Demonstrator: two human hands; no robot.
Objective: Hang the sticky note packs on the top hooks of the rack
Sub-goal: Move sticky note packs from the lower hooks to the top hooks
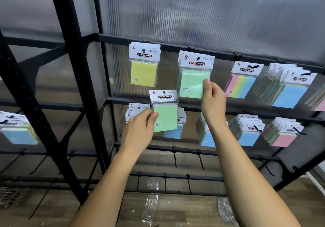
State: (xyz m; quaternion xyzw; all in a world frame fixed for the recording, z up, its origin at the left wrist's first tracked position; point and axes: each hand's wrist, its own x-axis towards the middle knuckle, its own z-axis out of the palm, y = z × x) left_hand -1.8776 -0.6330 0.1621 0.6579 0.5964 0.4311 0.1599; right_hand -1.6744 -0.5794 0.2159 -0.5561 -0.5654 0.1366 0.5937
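- Behind the right hand (212,97), the lower right corner of the hung green pack (193,78) is covered by its thumb and fingers, which are pinched together on that corner; the small print on every header card is too fine to read.
- At the far right edge, packs on the top rail (175,48) are cut off by the frame, and those on the left bay are blurred.
- Just below and left, the left hand (140,130) is clamped on a loose green pack (165,112), thumb on its front left edge, held upright and free of any hook.
- Nearby on the top rail hang a yellow pack (144,68) to the left and a striped multicolour pack (241,82) to the right.
- Lower rows hold blue and pink packs, partly hidden by both forearms.
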